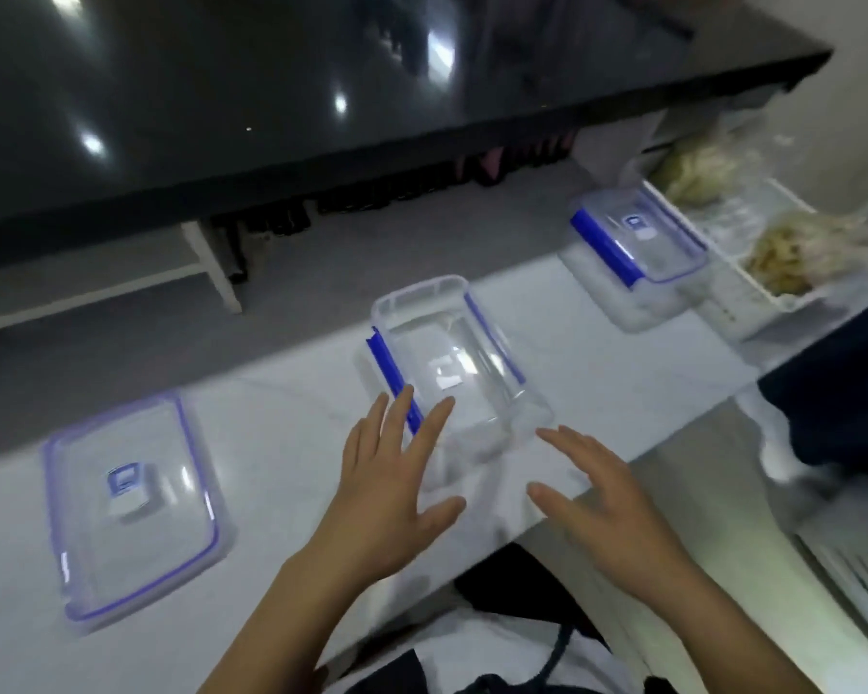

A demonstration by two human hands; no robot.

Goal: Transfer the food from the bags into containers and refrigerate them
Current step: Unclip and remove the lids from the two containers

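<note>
Head view: lying just beyond both hands, middle container [452,373] on the bench [291,443]. Spreading open and empty, left hand [392,493] and right hand [607,503].

left hand [392,493] flat, fingers spread | right hand [607,498] same

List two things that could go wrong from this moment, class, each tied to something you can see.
1. The middle container sits near the counter's front edge; both open hands, left hand and right hand, are closing on it, and a clumsy push might slide it off.
2. The food bags rest in a tray at the far right end, so carrying food across could spill it.
</note>
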